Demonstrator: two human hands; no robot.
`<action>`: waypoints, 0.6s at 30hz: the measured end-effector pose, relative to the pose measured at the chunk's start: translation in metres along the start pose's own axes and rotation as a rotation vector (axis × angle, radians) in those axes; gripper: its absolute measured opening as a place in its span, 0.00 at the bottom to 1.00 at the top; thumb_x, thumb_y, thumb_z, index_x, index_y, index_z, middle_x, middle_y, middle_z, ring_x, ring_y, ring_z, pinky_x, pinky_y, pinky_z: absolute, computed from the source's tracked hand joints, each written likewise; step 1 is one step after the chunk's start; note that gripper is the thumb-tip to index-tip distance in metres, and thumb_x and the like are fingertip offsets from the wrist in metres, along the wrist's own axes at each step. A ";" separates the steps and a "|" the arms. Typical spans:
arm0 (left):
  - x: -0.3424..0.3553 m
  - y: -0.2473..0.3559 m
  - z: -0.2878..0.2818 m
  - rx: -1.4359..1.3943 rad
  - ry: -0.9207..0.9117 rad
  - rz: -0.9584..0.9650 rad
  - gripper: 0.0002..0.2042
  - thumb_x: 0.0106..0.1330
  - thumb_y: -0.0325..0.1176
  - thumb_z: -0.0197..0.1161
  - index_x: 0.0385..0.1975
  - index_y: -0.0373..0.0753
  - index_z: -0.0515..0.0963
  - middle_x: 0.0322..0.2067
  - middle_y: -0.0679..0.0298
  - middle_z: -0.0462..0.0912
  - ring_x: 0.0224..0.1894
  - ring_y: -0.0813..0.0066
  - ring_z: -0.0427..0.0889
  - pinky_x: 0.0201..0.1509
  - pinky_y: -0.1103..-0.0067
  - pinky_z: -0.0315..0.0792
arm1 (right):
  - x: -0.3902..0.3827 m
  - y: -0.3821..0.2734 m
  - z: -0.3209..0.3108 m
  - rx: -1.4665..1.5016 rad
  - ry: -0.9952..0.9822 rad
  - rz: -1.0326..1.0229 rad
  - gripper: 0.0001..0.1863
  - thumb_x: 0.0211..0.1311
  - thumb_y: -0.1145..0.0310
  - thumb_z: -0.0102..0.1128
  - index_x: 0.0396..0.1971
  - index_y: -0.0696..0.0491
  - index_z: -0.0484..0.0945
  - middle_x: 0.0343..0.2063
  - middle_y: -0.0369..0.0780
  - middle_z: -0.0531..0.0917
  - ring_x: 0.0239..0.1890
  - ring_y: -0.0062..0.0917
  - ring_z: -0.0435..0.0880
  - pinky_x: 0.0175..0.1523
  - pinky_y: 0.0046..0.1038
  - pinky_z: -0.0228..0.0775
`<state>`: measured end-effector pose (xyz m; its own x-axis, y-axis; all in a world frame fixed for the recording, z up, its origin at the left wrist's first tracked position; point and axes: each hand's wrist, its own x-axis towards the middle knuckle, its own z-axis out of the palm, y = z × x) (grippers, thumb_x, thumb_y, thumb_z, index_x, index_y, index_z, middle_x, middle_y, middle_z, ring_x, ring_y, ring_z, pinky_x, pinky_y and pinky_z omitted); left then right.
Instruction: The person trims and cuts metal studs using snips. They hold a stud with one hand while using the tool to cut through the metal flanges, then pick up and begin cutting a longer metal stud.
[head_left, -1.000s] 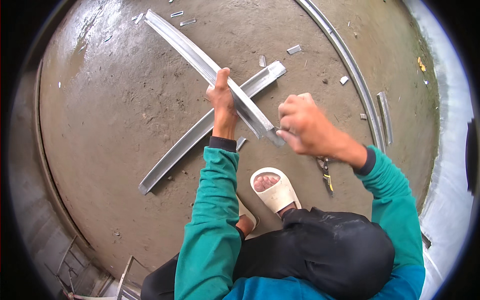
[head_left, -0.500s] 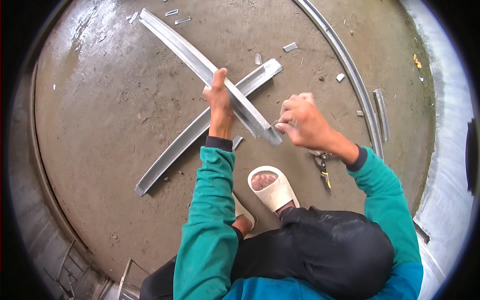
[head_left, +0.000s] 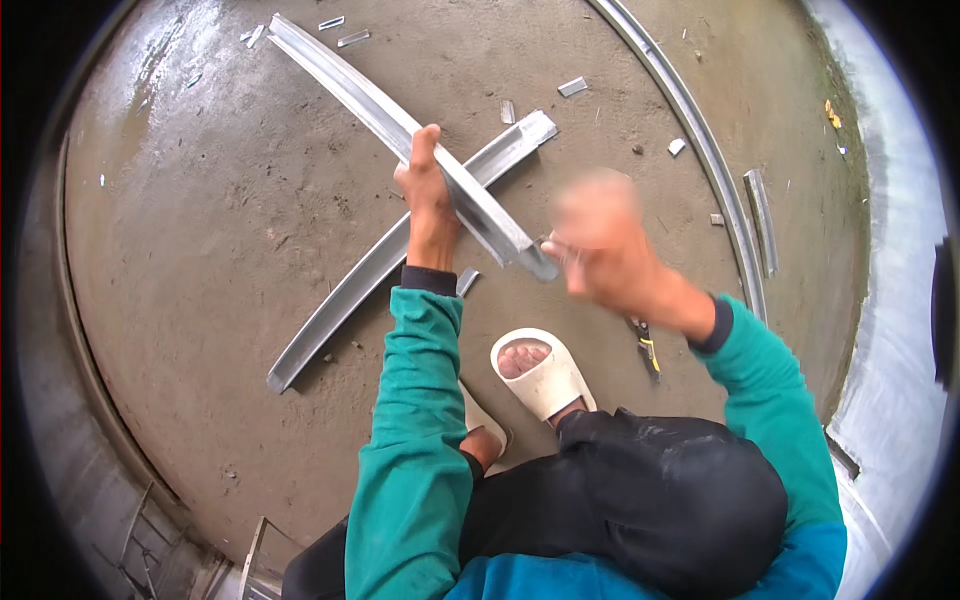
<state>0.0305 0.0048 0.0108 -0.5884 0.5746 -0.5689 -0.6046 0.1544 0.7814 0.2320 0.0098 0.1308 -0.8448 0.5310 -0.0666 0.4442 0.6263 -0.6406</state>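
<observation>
My left hand (head_left: 429, 200) is wrapped round a galvanised metal channel (head_left: 345, 82), thumb along its top edge. This channel slants from the upper left down to its near end, where a cut flap bends out. At that end is my right hand (head_left: 605, 250), closed, its fingertips pinching the edge of the flap; motion smears the upper part of the hand. A second metal channel (head_left: 335, 325) lies on the floor, crossing beneath the held one. Partly hidden below my right wrist are snips (head_left: 648, 350) with yellow-and-black handles.
A long metal channel (head_left: 700, 130) curves along the right side, with a shorter metal piece (head_left: 762, 222) beside it. Small metal offcuts (head_left: 573, 87) are scattered on the concrete floor (head_left: 200, 270). My sandalled foot (head_left: 545, 380) stands below the held channel. A pale wall (head_left: 900, 330) rises at right.
My right hand has turned and risen slightly at the channel's near end, its knuckles now blurred. The left hand keeps its hold; the whole view has shifted slightly.
</observation>
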 end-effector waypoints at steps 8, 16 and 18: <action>-0.003 0.019 0.005 -0.113 -0.188 -0.038 0.17 0.58 0.47 0.61 0.32 0.43 0.64 0.12 0.73 0.61 0.13 0.79 0.69 0.14 0.81 0.68 | 0.021 0.049 -0.013 0.697 -0.229 0.229 0.10 0.48 0.66 0.71 0.22 0.58 0.84 0.22 0.37 0.78 0.31 0.23 0.77 0.40 0.27 0.64; 0.006 0.013 -0.005 -0.013 -0.100 -0.001 0.16 0.58 0.47 0.61 0.29 0.43 0.64 0.12 0.72 0.60 0.12 0.80 0.67 0.14 0.80 0.66 | 0.015 -0.022 -0.004 -0.334 0.060 -0.125 0.08 0.48 0.69 0.69 0.15 0.56 0.81 0.23 0.37 0.77 0.34 0.28 0.77 0.46 0.34 0.63; 0.004 0.023 -0.007 -0.017 -0.133 -0.063 0.15 0.58 0.47 0.61 0.28 0.45 0.65 0.12 0.72 0.61 0.12 0.80 0.67 0.14 0.81 0.66 | 0.019 -0.036 -0.006 -0.472 -0.020 -0.201 0.08 0.47 0.71 0.66 0.13 0.53 0.79 0.24 0.37 0.76 0.36 0.31 0.76 0.49 0.40 0.60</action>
<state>0.0106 0.0051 0.0252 -0.4735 0.6656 -0.5769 -0.6476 0.1809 0.7402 0.2018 0.0007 0.1577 -0.9307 0.3656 0.0053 0.3549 0.9067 -0.2278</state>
